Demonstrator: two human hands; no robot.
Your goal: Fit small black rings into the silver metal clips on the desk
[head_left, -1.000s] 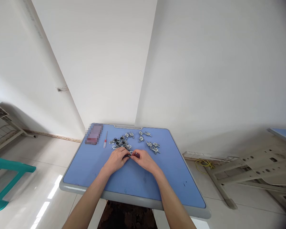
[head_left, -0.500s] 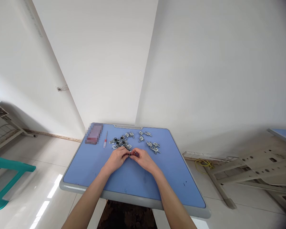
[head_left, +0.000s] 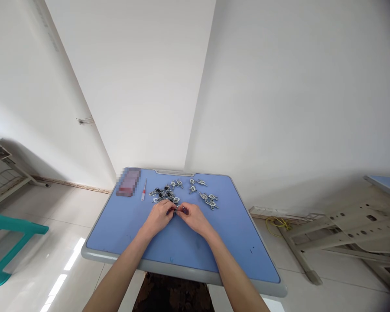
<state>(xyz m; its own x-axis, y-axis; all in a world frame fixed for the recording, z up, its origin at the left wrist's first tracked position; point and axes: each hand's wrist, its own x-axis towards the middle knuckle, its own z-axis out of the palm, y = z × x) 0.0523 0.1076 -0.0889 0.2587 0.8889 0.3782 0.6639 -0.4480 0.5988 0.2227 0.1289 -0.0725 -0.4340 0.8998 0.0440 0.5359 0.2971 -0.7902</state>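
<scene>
Small metal clips [head_left: 164,193] are lying in a tight heap near the far edge of a blue table [head_left: 195,255], and a looser group of clips [head_left: 209,200] is sitting to its right. The left hand [head_left: 158,216] and the right hand [head_left: 193,218] are meeting just in front of the heap, fingers curled and pinching a small dark-and-silver piece [head_left: 176,209] between them. The fingers are hiding most of it, so I cannot tell exactly what it is or how each hand is gripping it. Some clips are showing black parts and others are not, but the pictures are not showing which count as done and which are left. A small red-handled screwdriver [head_left: 143,190] is lying beside a blurred flat object [head_left: 128,182] near the far left corner.
</scene>
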